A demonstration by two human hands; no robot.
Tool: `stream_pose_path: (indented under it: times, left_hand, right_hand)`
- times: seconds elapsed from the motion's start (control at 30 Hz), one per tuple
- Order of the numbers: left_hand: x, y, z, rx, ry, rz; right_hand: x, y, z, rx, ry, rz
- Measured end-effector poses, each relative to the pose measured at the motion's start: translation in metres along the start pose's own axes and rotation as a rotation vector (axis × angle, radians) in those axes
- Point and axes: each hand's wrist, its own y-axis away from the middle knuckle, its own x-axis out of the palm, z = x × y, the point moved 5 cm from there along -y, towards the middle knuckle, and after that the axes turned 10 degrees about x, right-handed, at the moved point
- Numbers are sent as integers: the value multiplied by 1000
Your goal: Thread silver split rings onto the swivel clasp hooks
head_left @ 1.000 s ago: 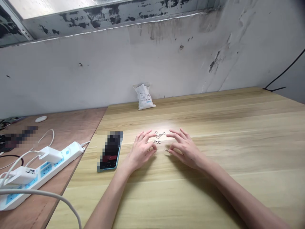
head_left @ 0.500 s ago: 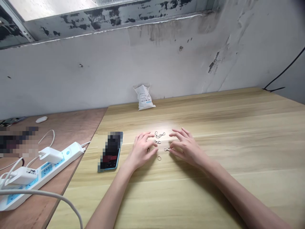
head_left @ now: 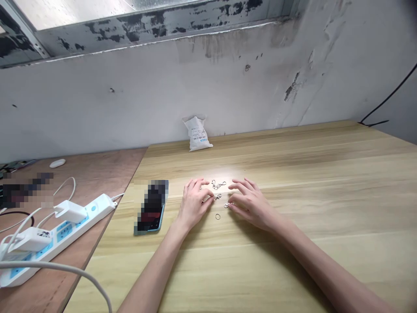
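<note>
The left hand has drawn in beside a metal clasp and the right hand's fingertips reach a smaller clasp, the hands still apart (a loose ring lies between them) on the wooden surface, neither clearly gripping.

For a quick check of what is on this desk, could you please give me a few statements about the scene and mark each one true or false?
1. A small metal ring lies on the light wooden table between the two hands. True.
2. The phone lies to the right of the right hand. False: it lies to the left of the left hand.
3. A white sachet stands against the wall at the table's far edge. True.
4. The power strip sits on the light wooden table. False: it sits on the darker plywood surface to the left.
</note>
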Motion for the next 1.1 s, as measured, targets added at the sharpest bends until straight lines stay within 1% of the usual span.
stream_pose_path:
  times: [0.13, 0.27, 0.37, 0.47, 0.6, 0.8, 0.93, 1.1]
  left_hand:
    - [-7, 1, -8, 1, 209, -31]
    - [-8, 2, -16, -22, 400, -15]
    - [-8, 2, -16, -69, 495, -29]
    - [-8, 3, -14, -129, 541, -40]
    - [-9, 4, -13, -159, 558, -44]
    - [-9, 3, -19, -108, 548, -66]
    - [-10, 3, -19, -81, 479, -72]
    - [-12, 3, -18, -25, 342, -46]
  right_hand:
    - [0, -2, 4, 18, -68, -14]
    - [1, -1, 15, -15, -180, 2]
    - [3, -1, 19, -16, -244, 2]
    - [5, -1, 21, -21, -278, 1]
    - [3, -2, 20, -11, -289, -24]
    - [1, -3, 23, 17, -263, -19]
    - [0, -3, 24, 6, -282, -18]
    - [-6, -4, 20, 19, -349, 33]
